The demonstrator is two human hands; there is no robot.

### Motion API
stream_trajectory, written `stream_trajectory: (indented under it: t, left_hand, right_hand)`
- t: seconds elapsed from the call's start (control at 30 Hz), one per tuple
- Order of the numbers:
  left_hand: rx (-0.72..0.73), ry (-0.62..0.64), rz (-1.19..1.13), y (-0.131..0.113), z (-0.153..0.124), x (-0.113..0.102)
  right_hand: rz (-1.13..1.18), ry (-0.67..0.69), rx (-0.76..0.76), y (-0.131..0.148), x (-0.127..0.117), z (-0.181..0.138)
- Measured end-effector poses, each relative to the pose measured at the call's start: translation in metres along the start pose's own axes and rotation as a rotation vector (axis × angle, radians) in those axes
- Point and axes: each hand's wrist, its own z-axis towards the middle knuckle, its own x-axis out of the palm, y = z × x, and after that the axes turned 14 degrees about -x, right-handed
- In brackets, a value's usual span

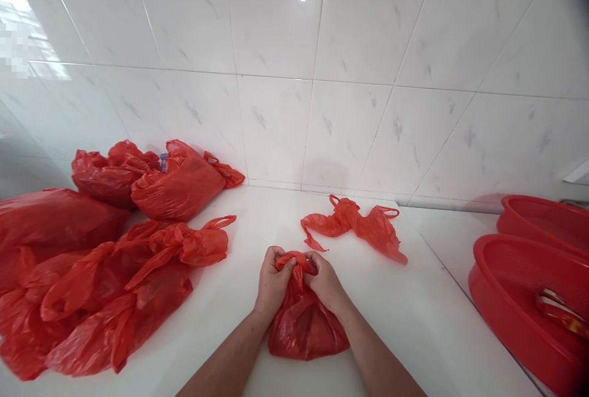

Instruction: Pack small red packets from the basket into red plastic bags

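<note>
A filled red plastic bag (308, 329) rests on the white table directly in front of me. Its gathered top is twisted together and looks knotted between my hands. My left hand (275, 280) is closed on the left side of that top, thumb pressed against the plastic. On the other side, my right hand (326, 280) pinches the right part of the same top, its fingers partly hidden. What the bag contains does not show clearly through the plastic. Behind my hands lies a crumpled red plastic bag (359, 225) with its loop handles out.
Several filled red plastic bags (179, 185) are heaped on the left of the white table (405, 329). Two red plastic baskets (488, 280) stand at the right; the nearer one holds a printed packet (561, 311). A tiled wall (276, 127) rises behind the table.
</note>
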Motion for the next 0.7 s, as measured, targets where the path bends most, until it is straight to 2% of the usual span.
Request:
stream_trajectory:
  t: [0.17,0.43,0.53,0.7]
  left_hand:
    - [-0.006,0.067,0.087,0.001,-0.005,0.004]
    - [0.028,0.195,0.229,-0.002,-0.009,0.006]
    - [0.077,0.136,0.333,0.000,-0.009,0.006]
    - [0.119,0.036,0.395,0.004,-0.004,0.001]
  right_hand:
    - [-0.171,-0.143,-0.027,-0.007,-0.001,0.002]
    - [-0.212,-0.195,-0.053,-0.014,-0.003,0.000]
    - [-0.166,-0.168,-0.054,-0.014,-0.005,0.002]
    - [0.003,0.019,-0.038,-0.002,-0.013,0.002]
